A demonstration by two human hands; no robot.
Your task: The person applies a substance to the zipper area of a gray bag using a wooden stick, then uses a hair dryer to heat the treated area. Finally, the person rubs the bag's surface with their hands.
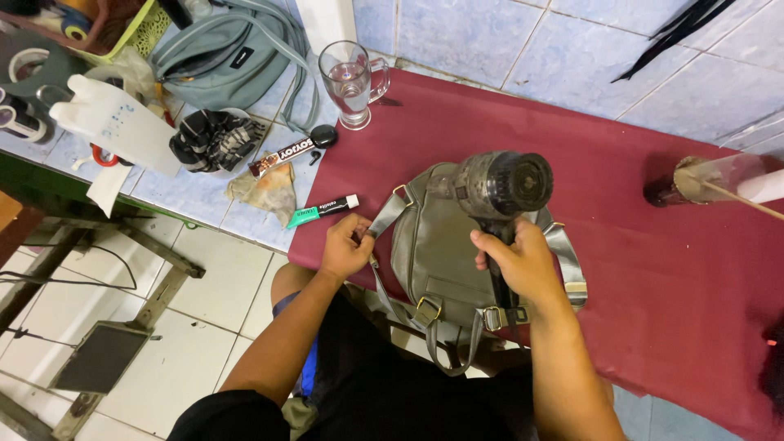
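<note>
A small olive-grey backpack [437,245] lies on a dark red mat [653,269] in front of me. My left hand [346,245] pinches one of its grey shoulder straps [385,216] near the bag's top left corner. My right hand [523,261] grips the handle of a dark hair dryer [500,184], whose round end faces up above the bag. The dryer's cord runs down past my right wrist.
A glass mug [353,82] stands at the mat's far left corner. Two glue tubes [322,210] [282,155], a crumpled rag [265,192], a grey-blue bag [229,49] and a white glove [114,122] lie on the tiled floor to the left. A metal table frame [155,245] stands lower left.
</note>
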